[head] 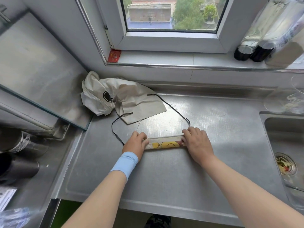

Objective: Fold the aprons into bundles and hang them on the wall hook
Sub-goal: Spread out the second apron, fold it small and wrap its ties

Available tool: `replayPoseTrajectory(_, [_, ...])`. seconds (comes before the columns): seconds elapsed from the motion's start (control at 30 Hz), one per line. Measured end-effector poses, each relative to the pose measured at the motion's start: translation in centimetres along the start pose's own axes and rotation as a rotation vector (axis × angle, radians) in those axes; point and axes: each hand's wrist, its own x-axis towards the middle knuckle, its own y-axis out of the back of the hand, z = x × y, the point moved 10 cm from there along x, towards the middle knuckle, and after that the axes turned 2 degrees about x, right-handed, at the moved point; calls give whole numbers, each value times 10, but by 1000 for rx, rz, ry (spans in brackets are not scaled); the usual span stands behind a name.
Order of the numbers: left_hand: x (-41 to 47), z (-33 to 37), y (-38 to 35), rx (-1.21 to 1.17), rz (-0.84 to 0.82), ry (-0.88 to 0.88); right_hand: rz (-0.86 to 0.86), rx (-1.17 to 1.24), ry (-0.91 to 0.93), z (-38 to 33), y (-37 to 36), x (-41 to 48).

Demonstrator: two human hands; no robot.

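Head: L+R hands [135,143] [197,142] grip apron roll [164,144].

The counter [164,178] was brushed stainless steel, dimple-textured near the back. The rolled apron [164,143] and crumpled apron [131,99] were matt beige cloth. The sink [283,139] was dull steel; the wristband [125,163] smooth fabric.

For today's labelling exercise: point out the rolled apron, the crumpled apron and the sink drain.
rolled apron [164,144]: head view, yellow print at middle
crumpled apron [141,99]: head view, flat beige panel
sink drain [285,163]: head view, strainer centre
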Motion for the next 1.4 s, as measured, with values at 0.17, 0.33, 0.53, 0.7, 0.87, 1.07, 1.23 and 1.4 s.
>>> replayPoseTrajectory(0.17, [7, 9, 12, 315, 151, 42, 34, -34, -1, 3, -2, 6])
replayPoseTrajectory(0.33, [-12, 80, -11, 199, 250, -441, 8, -53, -5, 5, -5, 16])
replayPoseTrajectory(0.53, [-20, 79, -50, 355, 34, -448, 96, 146, 103, -20, 12, 18])
replayPoseTrajectory(0.7, [-9, 78, -49, 307, -42, -436, -126, 246, 206, -33, -24, -10])
replayPoseTrajectory(0.87, [-3, 80, -42, 258, -16, -410, -109, 209, 198, -34, -9, 3])
replayPoseTrajectory(1.07, [7, 83, -42, 378, -196, -341, -225, -16, 267, -40, -2, 9])
replayPoseTrajectory(1.23, [-28, 86, -38, 119, -412, -220, -418, 77, 180, -42, 24, -8])
replayPoseTrajectory(1.4, [-79, 93, -23, -251, -484, -66, -272, 198, 210, -41, 75, -21])
